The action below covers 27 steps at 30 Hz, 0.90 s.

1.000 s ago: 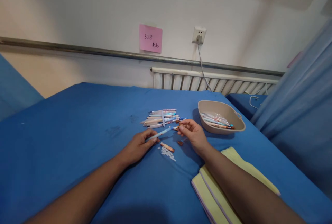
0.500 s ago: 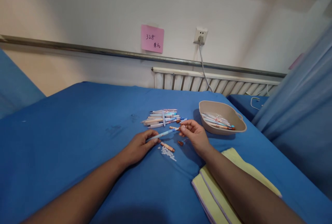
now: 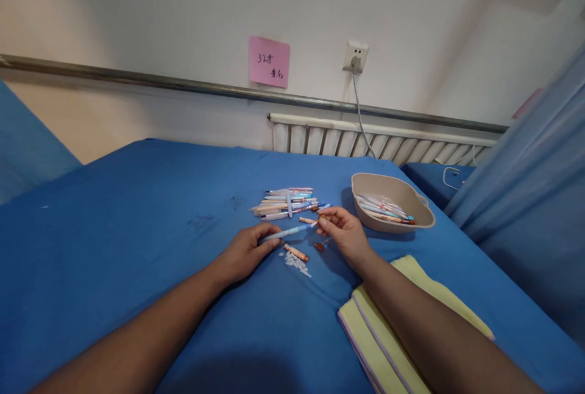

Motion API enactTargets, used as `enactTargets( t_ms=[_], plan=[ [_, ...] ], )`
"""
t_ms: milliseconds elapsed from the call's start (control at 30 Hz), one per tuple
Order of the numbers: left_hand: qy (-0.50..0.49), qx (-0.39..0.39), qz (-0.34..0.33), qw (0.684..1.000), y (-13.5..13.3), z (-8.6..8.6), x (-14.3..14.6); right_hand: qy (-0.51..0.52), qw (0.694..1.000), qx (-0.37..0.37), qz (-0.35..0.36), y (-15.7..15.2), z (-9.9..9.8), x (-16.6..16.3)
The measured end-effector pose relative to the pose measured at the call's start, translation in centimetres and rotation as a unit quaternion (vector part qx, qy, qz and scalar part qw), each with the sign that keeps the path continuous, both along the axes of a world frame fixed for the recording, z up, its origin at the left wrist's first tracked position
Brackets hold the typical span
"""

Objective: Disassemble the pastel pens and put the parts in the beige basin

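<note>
My left hand (image 3: pixel 247 253) is closed on a light-blue pen (image 3: pixel 292 232), which points to the right and slightly up. At the pen's far end, my right hand (image 3: pixel 343 231) pinches a small brown piece (image 3: pixel 322 217), mostly hidden by the fingers. Whether that piece touches the pen tip I cannot tell. Below the pen lie an orange patterned pen barrel (image 3: pixel 297 253) and a pile of small white pieces (image 3: pixel 297 265). Another brown piece (image 3: pixel 319 246) rests under my right hand. Just behind the hands is a bunch of pens (image 3: pixel 278 205) with a pale pen laid across it.
A beige basket (image 3: pixel 425 218) with several pens in it stands at the right. Under my right forearm lies a folded yellow towel (image 3: pixel 372 333). The blue cloth-covered table (image 3: pixel 137 217) reaches back toward a white radiator (image 3: pixel 315 138); a blue curtain (image 3: pixel 539 156) hangs at the right.
The view has tilted slightly down. The pen's white tip now shows a little apart from my right fingers. Both hands keep nearly the same place and hold.
</note>
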<state>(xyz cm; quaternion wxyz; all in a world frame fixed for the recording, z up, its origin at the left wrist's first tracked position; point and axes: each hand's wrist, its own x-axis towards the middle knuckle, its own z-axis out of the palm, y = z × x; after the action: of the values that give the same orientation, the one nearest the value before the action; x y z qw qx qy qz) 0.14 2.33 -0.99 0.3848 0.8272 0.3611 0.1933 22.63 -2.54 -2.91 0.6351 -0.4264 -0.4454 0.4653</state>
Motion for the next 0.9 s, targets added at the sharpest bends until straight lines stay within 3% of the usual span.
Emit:
enactTargets(
  t_ms=[467,633,900],
  plan=[
    [0.003,0.007,0.017,1.000,-0.11,-0.06,-0.13,-0.057,0.996,0.034,-0.053,-0.33,-0.30,-0.49],
    [0.001,0.010,0.009,1.000,-0.25,0.09,-0.09,-0.118,0.992,0.016,-0.035,-0.68,-0.32,-0.66],
    [0.016,0.018,-0.025,0.999,-0.18,0.29,-0.32,-0.122,0.992,-0.001,-0.005,-0.76,0.10,-0.35]
  ],
)
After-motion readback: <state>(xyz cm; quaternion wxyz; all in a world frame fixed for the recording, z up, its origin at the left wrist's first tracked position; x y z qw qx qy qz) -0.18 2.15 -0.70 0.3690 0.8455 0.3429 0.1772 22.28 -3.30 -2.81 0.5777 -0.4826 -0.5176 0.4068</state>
